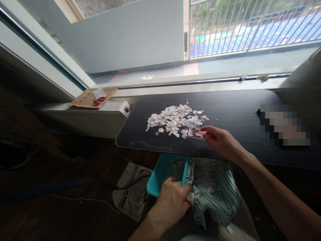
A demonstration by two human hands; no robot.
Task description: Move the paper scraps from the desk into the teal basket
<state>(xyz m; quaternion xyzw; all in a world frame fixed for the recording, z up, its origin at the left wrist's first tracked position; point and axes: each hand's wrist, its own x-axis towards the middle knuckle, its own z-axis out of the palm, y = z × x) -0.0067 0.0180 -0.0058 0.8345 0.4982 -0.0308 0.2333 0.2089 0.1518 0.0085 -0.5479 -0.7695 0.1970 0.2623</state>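
Note:
A heap of small white and pink paper scraps [177, 121] lies on a black table [230, 110]. My right hand [220, 140] rests on the table at the heap's right edge, fingers curled and touching the scraps nearest the front. My left hand [172, 201] is closed round the rim of a teal plastic container [163, 172] held below the table's front edge, with a few scraps inside it.
A patterned green and white cloth [215, 190] lies on my lap. On the window ledge to the left sit a brown envelope [87, 98] with red scissors [98, 101] and a white radiator [115, 107]. A cable and bag lie on the dark floor.

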